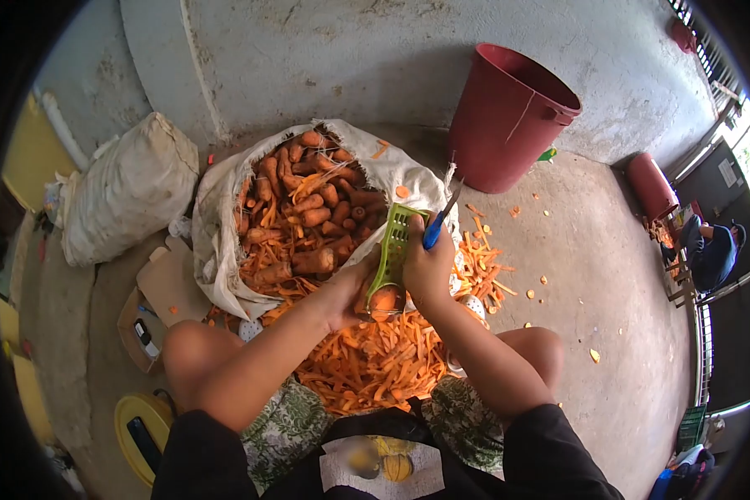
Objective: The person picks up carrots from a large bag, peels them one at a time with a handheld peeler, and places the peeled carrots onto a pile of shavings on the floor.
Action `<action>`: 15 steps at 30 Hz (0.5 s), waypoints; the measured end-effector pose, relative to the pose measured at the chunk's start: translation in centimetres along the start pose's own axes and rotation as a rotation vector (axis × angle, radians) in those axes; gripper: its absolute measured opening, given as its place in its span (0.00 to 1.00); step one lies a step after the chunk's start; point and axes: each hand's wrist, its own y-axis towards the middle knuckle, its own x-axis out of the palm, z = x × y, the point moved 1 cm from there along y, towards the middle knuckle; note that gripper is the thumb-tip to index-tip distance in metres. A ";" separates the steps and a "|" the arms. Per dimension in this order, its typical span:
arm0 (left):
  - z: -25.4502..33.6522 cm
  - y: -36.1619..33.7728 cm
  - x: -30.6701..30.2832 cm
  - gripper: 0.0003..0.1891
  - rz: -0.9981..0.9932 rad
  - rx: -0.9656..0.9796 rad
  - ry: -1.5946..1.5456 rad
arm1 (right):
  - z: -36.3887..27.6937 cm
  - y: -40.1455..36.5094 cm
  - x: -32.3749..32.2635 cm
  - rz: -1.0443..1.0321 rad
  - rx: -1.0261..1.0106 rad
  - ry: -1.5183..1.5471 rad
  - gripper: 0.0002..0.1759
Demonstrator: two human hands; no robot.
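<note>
My right hand (pixel 429 265) is closed around a green plastic peeler (pixel 396 237) with slots in its body. A knife (pixel 434 230) with a blue handle is also in that hand, its blade pointing up and to the right. My left hand (pixel 352 292) is wrapped round a carrot (pixel 385 302), whose orange end shows at the lower end of the peeler. Part of the left fingers is hidden behind the peeler. Beneath both hands lies a heap of carrot peels (pixel 375 358) between my legs. Just beyond them, an opened white sack (pixel 222 242) holds many carrots (pixel 315 217).
A tall red bin (pixel 504 125) stands by the wall. Another stuffed sack (pixel 133 192) leans at the left, near an opened cardboard box (pixel 171 279). A dark phone (pixel 144 442) lies on a yellow round lid or stool (pixel 125 417). A person (pixel 712 250) sits at the far right.
</note>
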 end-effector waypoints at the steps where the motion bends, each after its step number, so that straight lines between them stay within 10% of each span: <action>1: 0.2 -0.3 0.4 0.20 0.002 -0.005 0.094 | -0.1 -0.1 -0.1 0.003 -0.011 -0.008 0.12; 10: 0.5 0.4 -1.5 0.23 -0.015 -0.044 0.102 | -0.1 0.1 0.1 0.043 0.032 -0.158 0.14; 15: -2.0 -2.9 1.1 0.26 0.050 -0.199 0.460 | 12.2 10.7 -7.6 0.539 0.267 -0.031 0.14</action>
